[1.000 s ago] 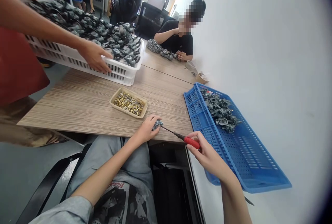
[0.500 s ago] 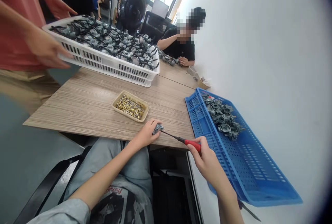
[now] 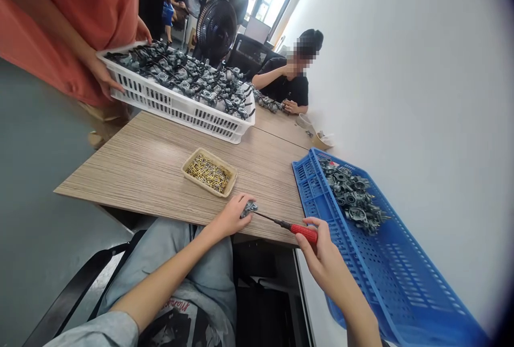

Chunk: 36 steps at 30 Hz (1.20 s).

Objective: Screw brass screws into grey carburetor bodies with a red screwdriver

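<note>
My left hand (image 3: 233, 216) is closed around a small grey metal carburetor body (image 3: 249, 208) at the table's near edge, its fingers hiding part of it. A screwdriver (image 3: 305, 233) with a red handle and a thin dark shaft lies in my right hand (image 3: 326, 253), the fingers wrapped round the handle. The shaft points left, and its tip meets the carburetor body; the exact point of contact is too small to make out. Just beyond my left hand stands a shallow tan tray (image 3: 188, 174) full of small brass-coloured and silvery pins.
A blue crate (image 3: 401, 277) with several grey castings (image 3: 353, 197) stands at the right by the wall. A person in a red shirt (image 3: 92, 9) holds a white crate (image 3: 180, 108) of hosed metal parts at the table's (image 3: 132, 159) far left. Another person (image 3: 297, 90) sits beyond.
The view has shifted slightly, so most things appear lower and further right. The person in red has come closer to the white crate, with a hand now gripping its end. My hands keep their holds.
</note>
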Each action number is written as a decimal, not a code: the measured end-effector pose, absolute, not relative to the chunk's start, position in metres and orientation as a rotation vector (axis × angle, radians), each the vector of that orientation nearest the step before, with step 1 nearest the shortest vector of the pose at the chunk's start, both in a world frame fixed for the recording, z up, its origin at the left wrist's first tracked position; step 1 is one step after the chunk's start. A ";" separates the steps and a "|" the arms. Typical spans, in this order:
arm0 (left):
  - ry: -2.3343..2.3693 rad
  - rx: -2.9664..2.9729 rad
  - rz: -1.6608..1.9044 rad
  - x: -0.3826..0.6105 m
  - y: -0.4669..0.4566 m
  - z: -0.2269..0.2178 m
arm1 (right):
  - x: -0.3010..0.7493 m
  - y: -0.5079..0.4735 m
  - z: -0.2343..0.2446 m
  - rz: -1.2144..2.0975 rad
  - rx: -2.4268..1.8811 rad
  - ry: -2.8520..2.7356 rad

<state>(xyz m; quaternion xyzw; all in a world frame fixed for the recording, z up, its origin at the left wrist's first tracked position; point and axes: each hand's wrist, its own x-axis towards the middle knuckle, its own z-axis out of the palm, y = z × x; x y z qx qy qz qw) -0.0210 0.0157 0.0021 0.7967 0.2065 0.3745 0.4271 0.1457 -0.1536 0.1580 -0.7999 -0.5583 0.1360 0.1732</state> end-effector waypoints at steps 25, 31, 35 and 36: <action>0.544 2.009 0.964 -0.024 0.013 0.008 | 0.162 -0.143 0.156 0.235 -2.423 -1.640; 0.596 2.058 0.965 -0.023 0.010 0.011 | 0.164 -0.129 0.155 0.180 -2.112 -1.886; 0.622 2.099 0.956 -0.021 0.010 0.011 | 0.160 -0.125 0.158 -0.091 -2.291 -1.921; 0.625 2.110 0.950 -0.021 0.010 0.011 | 0.161 -0.125 0.157 -0.085 -2.223 -1.953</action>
